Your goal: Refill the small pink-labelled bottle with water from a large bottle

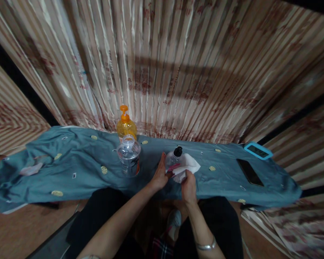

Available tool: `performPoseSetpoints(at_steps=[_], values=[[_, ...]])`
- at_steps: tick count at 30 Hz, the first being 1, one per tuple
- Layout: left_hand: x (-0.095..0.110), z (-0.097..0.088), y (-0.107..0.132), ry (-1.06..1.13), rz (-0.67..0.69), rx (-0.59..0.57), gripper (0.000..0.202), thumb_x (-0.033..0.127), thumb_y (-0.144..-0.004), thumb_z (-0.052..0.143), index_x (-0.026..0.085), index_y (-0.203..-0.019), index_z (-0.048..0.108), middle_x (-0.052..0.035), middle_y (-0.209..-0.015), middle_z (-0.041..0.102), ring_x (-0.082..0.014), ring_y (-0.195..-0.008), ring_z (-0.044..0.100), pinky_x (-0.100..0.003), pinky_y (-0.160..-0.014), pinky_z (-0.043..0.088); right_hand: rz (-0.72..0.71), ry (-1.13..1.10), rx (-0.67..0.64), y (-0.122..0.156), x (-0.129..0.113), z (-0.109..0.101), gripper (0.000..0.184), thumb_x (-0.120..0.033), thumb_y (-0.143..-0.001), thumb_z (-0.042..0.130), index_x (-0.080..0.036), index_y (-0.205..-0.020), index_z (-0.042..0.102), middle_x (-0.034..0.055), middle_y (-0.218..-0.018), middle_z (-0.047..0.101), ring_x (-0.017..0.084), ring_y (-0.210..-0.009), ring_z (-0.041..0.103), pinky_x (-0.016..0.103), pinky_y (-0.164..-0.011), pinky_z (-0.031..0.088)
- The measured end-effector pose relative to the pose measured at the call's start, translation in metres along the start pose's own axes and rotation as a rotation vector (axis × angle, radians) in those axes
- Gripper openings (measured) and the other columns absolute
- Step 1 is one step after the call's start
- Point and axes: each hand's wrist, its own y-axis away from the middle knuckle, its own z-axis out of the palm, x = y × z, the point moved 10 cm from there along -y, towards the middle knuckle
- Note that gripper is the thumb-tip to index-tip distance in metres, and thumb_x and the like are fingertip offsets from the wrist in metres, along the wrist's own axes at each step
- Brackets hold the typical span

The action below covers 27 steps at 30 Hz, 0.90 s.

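Note:
A small clear bottle (172, 159) with a black cap and some pink on its side stands at the middle of the cloth-covered table. My left hand (160, 175) is closed round its left side. A white tissue (190, 163) lies against the bottle's right side, pinched in my right hand (188, 184). The tissue hides part of the bottle's front. Left of my hands is a larger clear open-necked bottle (129, 158), upright and uncapped. Right behind it rises a yellow pump bottle (126, 126) with an orange pump head.
A teal patterned cloth (89, 180) covers the narrow table. On the right lie a black phone (250, 172) and a blue-framed digital clock (258, 150). A crumpled pale piece (31, 169) rests at the far left. A pleated curtain (162, 72) hangs directly behind the table.

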Motion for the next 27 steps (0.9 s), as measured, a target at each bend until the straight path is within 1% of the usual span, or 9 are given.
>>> performPoseSetpoints(at_steps=[3, 7, 10, 13, 15, 17, 20, 23, 27], values=[[0.012, -0.014, 0.012, 0.039, -0.03, 0.051, 0.092, 0.023, -0.064, 0.07, 0.014, -0.141, 0.021, -0.017, -0.151, 0.016, -0.0301, -0.141, 0.011, -0.048, -0.116, 0.008, -0.054, 0.098, 0.018, 0.018, -0.009, -0.011, 0.032, -0.044, -0.09, 0.046, -0.017, -0.101, 0.058, 0.0048, -0.097, 0.063, 0.019, -0.083, 0.061, 0.04, -0.075, 0.049], [0.032, -0.026, 0.05, 0.376, -0.166, 0.153, 0.071, 0.039, -0.078, 0.059, 0.023, -0.139, 0.027, -0.0104, -0.147, 0.031, -0.0263, -0.136, 0.029, -0.046, -0.11, 0.028, -0.131, 0.237, -0.034, 0.05, -0.032, -0.014, 0.04, -0.049, -0.091, 0.036, -0.017, -0.095, 0.06, 0.008, -0.093, 0.062, 0.025, -0.09, 0.058, 0.051, -0.083, 0.044], [0.035, 0.0, 0.086, 0.799, -0.388, 0.096, 0.066, 0.046, -0.076, 0.06, 0.023, -0.133, 0.039, -0.0107, -0.137, 0.046, -0.0276, -0.12, 0.05, -0.04, -0.098, 0.042, -0.21, 0.29, -0.325, 0.075, -0.063, 0.016, 0.035, -0.043, -0.087, 0.044, -0.021, -0.106, 0.063, 0.0118, -0.108, 0.064, 0.032, -0.114, 0.049, 0.056, -0.101, 0.032], [0.029, 0.014, 0.112, 0.918, -0.56, 0.118, 0.056, 0.04, -0.07, 0.068, 0.013, -0.117, 0.056, -0.0121, -0.109, 0.067, -0.0226, -0.097, 0.064, -0.028, -0.085, 0.048, -0.26, 0.319, -0.609, 0.094, -0.087, 0.036, 0.048, -0.03, -0.085, 0.053, -0.024, -0.131, 0.045, 0.0087, -0.136, 0.049, 0.028, -0.13, 0.036, 0.047, -0.108, 0.027], [0.019, 0.012, 0.119, 0.921, -0.637, 0.152, 0.053, 0.037, -0.067, 0.071, 0.01, -0.111, 0.06, -0.0116, -0.096, 0.071, -0.0209, -0.082, 0.067, -0.025, -0.072, 0.05, -0.256, 0.342, -0.576, 0.086, -0.092, 0.023, 0.04, -0.028, -0.088, 0.049, -0.029, -0.128, 0.048, 0.0058, -0.145, 0.037, 0.026, -0.132, 0.034, 0.045, -0.108, 0.029], [0.009, 0.0, 0.117, 0.887, -0.663, 0.198, 0.053, 0.038, -0.064, 0.072, 0.01, -0.107, 0.061, -0.0111, -0.089, 0.072, -0.0204, -0.072, 0.068, -0.026, -0.063, 0.05, -0.213, 0.297, -0.346, 0.061, -0.088, -0.009, 0.032, -0.03, -0.088, 0.049, -0.03, -0.119, 0.055, 0.0056, -0.138, 0.046, 0.027, -0.128, 0.039, 0.048, -0.106, 0.03], [0.003, -0.035, 0.098, 0.789, -0.526, 0.367, 0.054, 0.044, -0.065, 0.07, 0.012, -0.107, 0.061, -0.0102, -0.098, 0.071, -0.022, -0.082, 0.067, -0.029, -0.074, 0.051, -0.152, 0.26, -0.2, 0.022, -0.067, -0.033, 0.046, -0.035, -0.087, 0.05, -0.026, -0.131, 0.039, 0.0132, -0.135, 0.046, 0.029, -0.125, 0.041, 0.056, -0.104, 0.028], [0.014, -0.055, 0.067, 0.555, -0.342, 0.423, 0.05, 0.047, -0.076, 0.058, 0.015, -0.115, 0.058, -0.0074, -0.113, 0.066, -0.0234, -0.103, 0.061, -0.033, -0.093, 0.045, -0.126, 0.189, -0.297, -0.016, -0.049, -0.016, 0.069, -0.037, -0.079, 0.062, -0.026, -0.137, 0.027, 0.0131, -0.143, 0.036, 0.027, -0.129, 0.037, 0.052, -0.105, 0.029], [0.037, -0.029, 0.019, 0.275, -0.105, 0.277, 0.048, 0.046, -0.086, 0.043, 0.02, -0.127, 0.047, -0.0054, -0.128, 0.055, -0.0236, -0.121, 0.048, -0.038, -0.107, 0.034, -0.142, 0.117, -0.506, -0.043, -0.04, 0.025, 0.084, -0.026, -0.066, 0.074, -0.023, -0.137, 0.029, 0.0134, -0.143, 0.039, 0.03, -0.131, 0.035, 0.054, -0.107, 0.025]])
